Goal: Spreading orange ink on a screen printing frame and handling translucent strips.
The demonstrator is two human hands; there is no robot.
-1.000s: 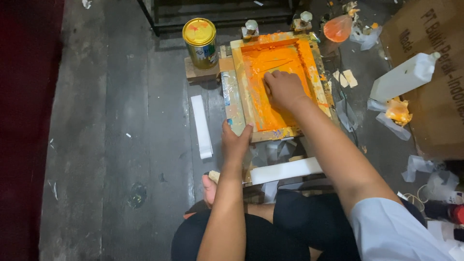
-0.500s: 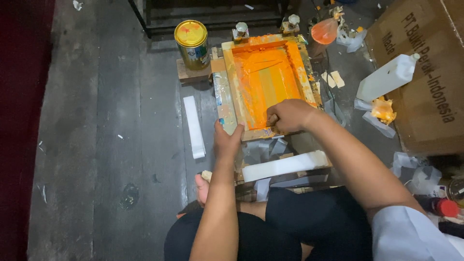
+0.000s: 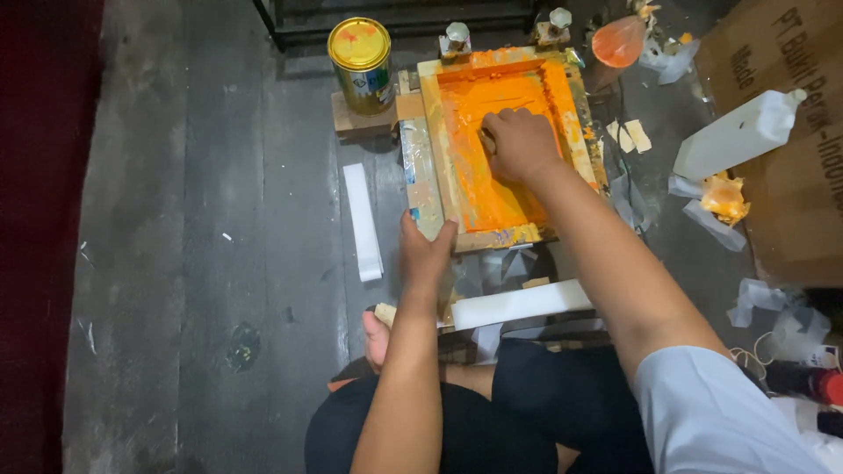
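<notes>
The right hand (image 3: 520,145) is closed around a small squeegee (image 3: 486,140), mostly hidden under the fingers, and presses it onto the orange-inked mesh inside the wooden screen-printing frame (image 3: 439,140). The left hand (image 3: 425,253) grips the frame's near left corner, thumb on the near rail, fingers wrapped over the edge. The frame lies flat on the dark floor in front of the seated person, its far end fixed by two clamps (image 3: 457,39). Just left of the frame's far corner stands a yellow-lidded paint can (image 3: 361,54) on a wooden block. A white strip (image 3: 362,221) lies on the floor left of the frame, and a white bar (image 3: 520,304) lies near the knees. To the right sit a white plastic bottle (image 3: 736,136) and a cardboard box (image 3: 790,202).
</notes>
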